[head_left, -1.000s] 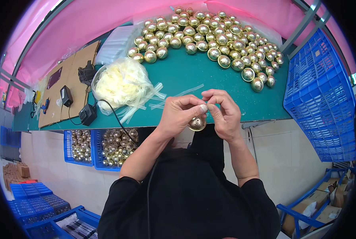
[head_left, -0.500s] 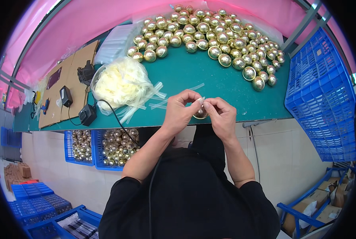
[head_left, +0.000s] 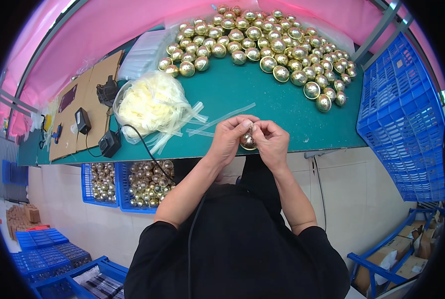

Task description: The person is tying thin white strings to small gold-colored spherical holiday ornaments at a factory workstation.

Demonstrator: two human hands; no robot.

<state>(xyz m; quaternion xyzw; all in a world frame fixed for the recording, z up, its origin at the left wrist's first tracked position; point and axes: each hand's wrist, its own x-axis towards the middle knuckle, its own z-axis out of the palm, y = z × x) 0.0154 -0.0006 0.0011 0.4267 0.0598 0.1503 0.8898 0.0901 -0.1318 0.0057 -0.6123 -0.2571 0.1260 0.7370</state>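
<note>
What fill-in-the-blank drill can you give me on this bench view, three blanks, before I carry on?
1. Both hands, left hand and right hand, pinch one gold ____ between them.
2. The heap of gold balls lies on a table top coloured ____.
3. The pile of pale strips lies to the person's ____ of the hands.

Missing words: ball; green; left

Gold ball, seemingly pinched between fingers.
</note>
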